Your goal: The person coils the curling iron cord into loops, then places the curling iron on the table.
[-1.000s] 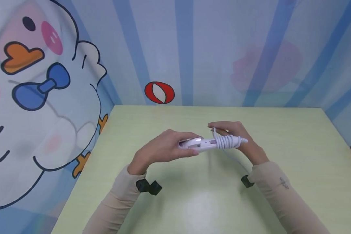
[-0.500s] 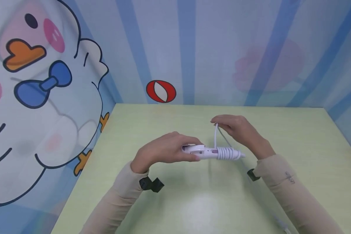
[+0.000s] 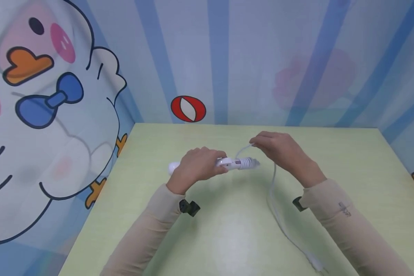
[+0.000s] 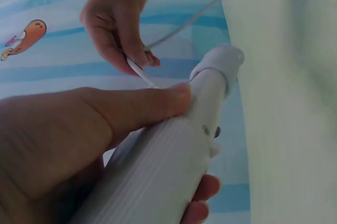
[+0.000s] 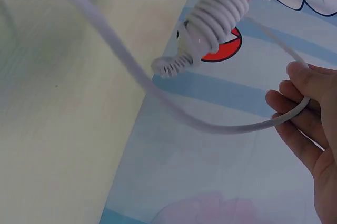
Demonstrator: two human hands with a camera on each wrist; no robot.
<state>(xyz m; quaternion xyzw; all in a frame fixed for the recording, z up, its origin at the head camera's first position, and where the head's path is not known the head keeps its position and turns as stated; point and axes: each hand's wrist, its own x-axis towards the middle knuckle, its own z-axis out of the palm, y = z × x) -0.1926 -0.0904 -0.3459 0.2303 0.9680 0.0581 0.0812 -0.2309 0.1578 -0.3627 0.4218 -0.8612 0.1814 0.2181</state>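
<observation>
My left hand (image 3: 201, 165) grips a white hair iron (image 3: 232, 165) around its body, above the table. One rounded white end sticks out left of the hand; the handle end points right. In the right wrist view, several turns of white cord (image 5: 218, 16) wrap that handle, and a ribbed cord sleeve juts from its tip. My right hand (image 3: 279, 149), to the right and farther back, pinches the cord between thumb and fingers. From there a free length of cord (image 3: 275, 214) hangs toward the front right, ending in a plug (image 3: 315, 263). The left palm hides the iron's middle.
The pale yellow-green table (image 3: 227, 237) lies under both hands. A blue striped backdrop (image 3: 255, 61) stands along its far edge, and a printed white bird (image 3: 72, 161) covers the left side. Dark wrist cameras (image 3: 189, 208) sit at both cuffs.
The left hand has moved left and slightly back with the hair iron, showing its rounded end. The right hand has drawn the cord farther back; the plug end now shows at the front right.
</observation>
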